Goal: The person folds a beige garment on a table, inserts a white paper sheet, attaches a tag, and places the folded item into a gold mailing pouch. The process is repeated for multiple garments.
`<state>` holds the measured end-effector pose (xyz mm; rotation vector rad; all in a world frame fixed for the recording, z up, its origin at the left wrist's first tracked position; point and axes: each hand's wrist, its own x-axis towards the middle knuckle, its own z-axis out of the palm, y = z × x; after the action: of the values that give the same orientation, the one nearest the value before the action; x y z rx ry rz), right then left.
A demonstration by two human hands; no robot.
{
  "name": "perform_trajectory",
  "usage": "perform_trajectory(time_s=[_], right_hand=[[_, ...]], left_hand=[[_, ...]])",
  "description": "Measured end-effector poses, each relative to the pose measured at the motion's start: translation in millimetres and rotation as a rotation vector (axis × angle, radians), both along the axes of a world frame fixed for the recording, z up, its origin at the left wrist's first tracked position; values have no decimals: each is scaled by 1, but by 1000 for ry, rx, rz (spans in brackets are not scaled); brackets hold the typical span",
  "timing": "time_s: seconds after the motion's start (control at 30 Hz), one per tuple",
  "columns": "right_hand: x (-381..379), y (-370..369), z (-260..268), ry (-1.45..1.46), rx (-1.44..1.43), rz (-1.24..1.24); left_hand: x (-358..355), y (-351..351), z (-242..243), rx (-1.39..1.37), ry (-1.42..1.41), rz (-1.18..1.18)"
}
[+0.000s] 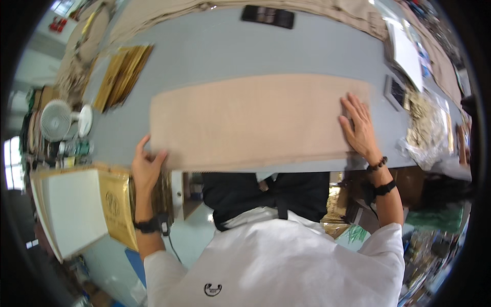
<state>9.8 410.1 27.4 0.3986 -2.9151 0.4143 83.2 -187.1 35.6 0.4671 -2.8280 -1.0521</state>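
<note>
A long piece of folded beige fabric (pixel 253 121) lies flat across the grey table (pixel 203 57), close to the near edge. My left hand (pixel 147 165) is at its near left corner, thumb and fingers apart; whether the fingertips pinch the cloth cannot be told. Flat on the right end of the fabric rests my right hand (pixel 358 126), palm down with the fingers spread.
Golden packets (pixel 124 76) lie at the back left, near a small white fan (pixel 56 119). A dark phone-like object (pixel 267 16) lies at the far edge. Clear plastic bags (pixel 427 130) and a dark-topped box (pixel 395 92) are at right. An open carton (pixel 74 211) stands lower left.
</note>
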Motion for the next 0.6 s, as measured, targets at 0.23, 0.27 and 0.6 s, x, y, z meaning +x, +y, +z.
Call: perform_trajectory(time_s=[0.23,0.27,0.6], right_hand=[[-89,102,28,366,-78,-309],[-110,125,31,390,-57,-394],[-192,241,26,119,35,-758]], left_hand=[[-10,-3,-6,81,-44,10],[-11,-5,-7,92,-53,12],[-11,-11,-4,96,-88,13]])
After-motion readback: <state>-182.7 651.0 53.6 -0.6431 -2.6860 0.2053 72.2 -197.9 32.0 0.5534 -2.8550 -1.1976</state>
